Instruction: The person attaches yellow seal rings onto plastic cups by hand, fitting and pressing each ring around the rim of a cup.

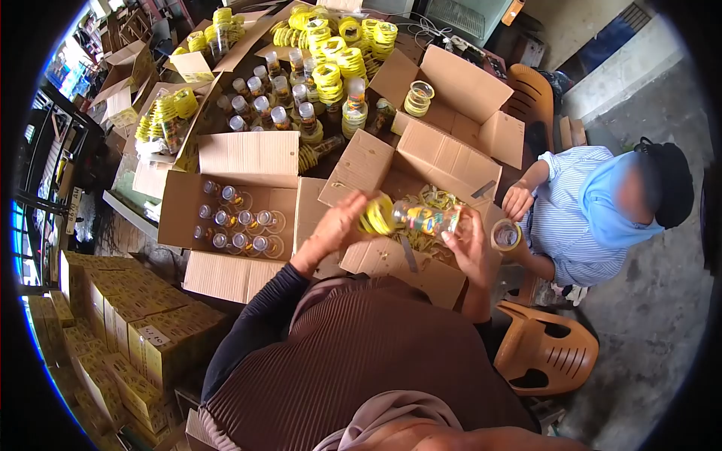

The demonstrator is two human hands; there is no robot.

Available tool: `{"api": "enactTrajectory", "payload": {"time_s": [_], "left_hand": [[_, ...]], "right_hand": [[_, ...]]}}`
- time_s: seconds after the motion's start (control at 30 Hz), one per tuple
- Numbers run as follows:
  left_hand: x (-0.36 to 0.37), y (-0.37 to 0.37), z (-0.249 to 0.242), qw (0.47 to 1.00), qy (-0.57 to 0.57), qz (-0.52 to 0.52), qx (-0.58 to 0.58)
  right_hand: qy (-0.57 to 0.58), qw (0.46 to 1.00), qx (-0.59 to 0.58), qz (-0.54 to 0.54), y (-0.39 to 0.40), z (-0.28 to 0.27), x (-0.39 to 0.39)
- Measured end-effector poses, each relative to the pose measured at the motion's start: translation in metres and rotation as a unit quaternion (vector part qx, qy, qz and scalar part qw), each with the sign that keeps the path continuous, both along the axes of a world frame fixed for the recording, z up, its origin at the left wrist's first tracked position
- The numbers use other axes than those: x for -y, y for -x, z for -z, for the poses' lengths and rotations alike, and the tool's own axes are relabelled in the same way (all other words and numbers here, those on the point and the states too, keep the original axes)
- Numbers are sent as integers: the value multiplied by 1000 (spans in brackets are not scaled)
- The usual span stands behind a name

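My left hand (pixel 335 228) is closed around a stack of yellow rings (pixel 377 216), slightly blurred. My right hand (pixel 474 244) grips a clear plastic jar (pixel 425 218) with a printed label by one end. The jar lies sideways, its other end right at the rings. Both hands are over an open cardboard box (pixel 361 164) containing yellowish loose strips (pixel 436 197). To the left, another open carton (pixel 180 214) holds several upright clear jars (pixel 242 218).
Several capped jars (pixel 280 116) and yellow ring stacks (pixel 329 79) crowd the table's far side. A co-worker (pixel 594 210) at the right holds a clear container (pixel 506 235). An orange chair (pixel 545 349) stands at lower right, stacked cartons (pixel 124 308) at lower left.
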State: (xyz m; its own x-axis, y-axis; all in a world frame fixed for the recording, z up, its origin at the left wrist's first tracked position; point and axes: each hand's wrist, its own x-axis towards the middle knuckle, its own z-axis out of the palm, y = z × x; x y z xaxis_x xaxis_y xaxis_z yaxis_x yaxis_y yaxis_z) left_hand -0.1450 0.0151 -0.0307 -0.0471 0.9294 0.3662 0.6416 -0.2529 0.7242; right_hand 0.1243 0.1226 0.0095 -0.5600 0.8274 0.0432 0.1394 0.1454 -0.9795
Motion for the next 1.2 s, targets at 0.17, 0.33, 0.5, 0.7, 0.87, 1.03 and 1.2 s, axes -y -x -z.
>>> {"api": "enactTrajectory", "payload": {"time_s": [0.17,0.33,0.5,0.7,0.87,1.03,1.2], "left_hand": [[-33,63,12,974,-87,-202,50],[-80,113,36,948,-149,-250,132],[-108,127,92,941,-148,-294,82],[-109,130,138,951,-76,-285,89],[-102,137,156,954,-24,-289,71],[-100,141,153,946,21,-295,133],[-89,145,154,943,37,-329,8]], "right_hand": [[-138,984,86,78,-13,29,-9],[23,995,-73,69,-5,57,2],[44,988,-112,95,-5,65,6],[0,995,2,96,-18,84,7],[-42,995,-11,86,-16,83,12],[-97,990,71,77,-17,78,10],[-173,978,102,55,-18,78,9]]}}
